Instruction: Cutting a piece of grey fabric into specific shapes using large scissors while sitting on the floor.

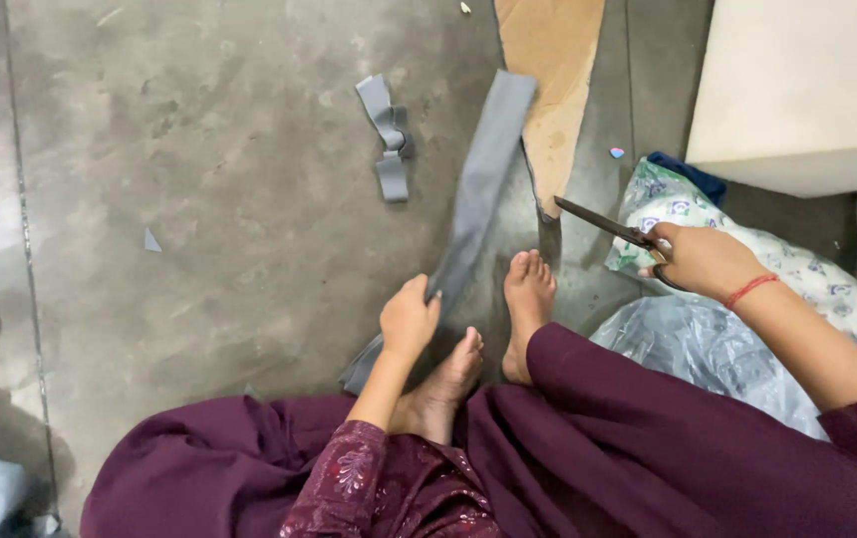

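Two hands work apart: our left hand (409, 317) grips the grey fabric strip (476, 194), our right hand (705, 261) clutches scissors (603, 223). We risk nicking our bare feet (526, 299) beside that strip.

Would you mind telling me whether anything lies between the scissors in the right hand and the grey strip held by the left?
Nothing visible does. Between the scissors in the right hand and the grey strip held by the left hand is only bare floor and cardboard edge.
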